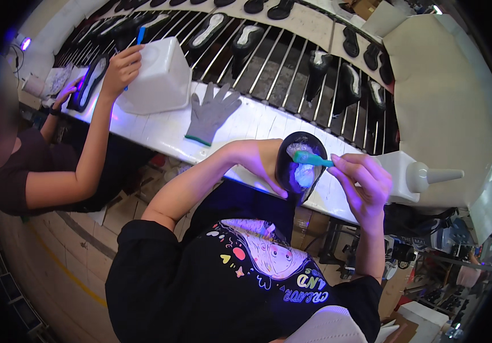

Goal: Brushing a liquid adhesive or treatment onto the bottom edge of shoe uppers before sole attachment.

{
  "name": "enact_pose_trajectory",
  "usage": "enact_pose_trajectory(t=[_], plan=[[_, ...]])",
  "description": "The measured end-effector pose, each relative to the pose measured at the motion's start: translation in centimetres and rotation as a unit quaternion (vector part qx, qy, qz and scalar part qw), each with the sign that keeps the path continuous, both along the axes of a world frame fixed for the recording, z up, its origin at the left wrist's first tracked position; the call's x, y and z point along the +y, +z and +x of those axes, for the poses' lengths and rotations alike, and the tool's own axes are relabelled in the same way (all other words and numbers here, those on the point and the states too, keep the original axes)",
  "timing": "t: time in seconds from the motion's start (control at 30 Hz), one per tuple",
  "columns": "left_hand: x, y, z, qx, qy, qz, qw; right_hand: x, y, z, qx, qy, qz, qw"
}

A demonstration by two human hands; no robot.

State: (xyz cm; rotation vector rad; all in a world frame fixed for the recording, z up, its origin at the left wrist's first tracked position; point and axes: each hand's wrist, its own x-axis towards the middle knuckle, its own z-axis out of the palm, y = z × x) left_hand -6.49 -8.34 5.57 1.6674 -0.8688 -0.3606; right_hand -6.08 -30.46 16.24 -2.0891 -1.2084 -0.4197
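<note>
My left hand (264, 163) grips a black shoe upper (301, 138) from its left side. The upper's underside faces up and bears a whitish, shiny patch. In my right hand (365, 182) is a teal brush (313, 159), pinched by its handle end. The brush head touches or hovers just over the patch; its bristles are hard to make out. A grey glove (214, 112) with a green cuff lies on the white table (160, 132), left of my left hand. Beside my right hand stands a white plastic bottle (417, 176) with a pointed nozzle.
Beyond the table runs a rack of metal rollers (260, 63) carrying several black shoe uppers with whitish undersides. Black soles (350, 42) lie on the far ledge. On the left, a co-worker's hand (121, 73) holds a blue brush near a white container (163, 77). A pale panel (446, 103) rises at right.
</note>
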Motion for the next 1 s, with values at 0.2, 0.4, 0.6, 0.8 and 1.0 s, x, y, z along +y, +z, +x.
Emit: enact_pose_trajectory(t=[0.2, 0.4, 0.6, 0.8, 1.0], plan=[[0.9, -0.9, 4.5, 0.063, -0.145, 0.024, 0.987, 0.6, 1.5, 2.5, -0.112, -0.018, -0.07, 0.991], [1.0, -1.6, 7.3, 0.043, -0.185, 0.035, 0.981, -0.1, 2.1, 3.4, -0.054, -0.002, -0.171, 0.984], [4.5, -5.1, 7.6, 0.276, -0.022, -0.055, 0.959, -5.7, -2.3, 4.1, 0.262, -0.098, 0.035, 0.959], [3.2, -10.1, 4.6, 0.285, 0.227, -0.382, 0.849, -12.8, -10.1, 1.5, 0.131, -0.515, -0.095, 0.841], [-0.3, -7.9, 3.8, 0.459, 0.202, -0.538, 0.677, -12.9, -13.5, 2.4, 0.114, -0.559, -0.238, 0.786]])
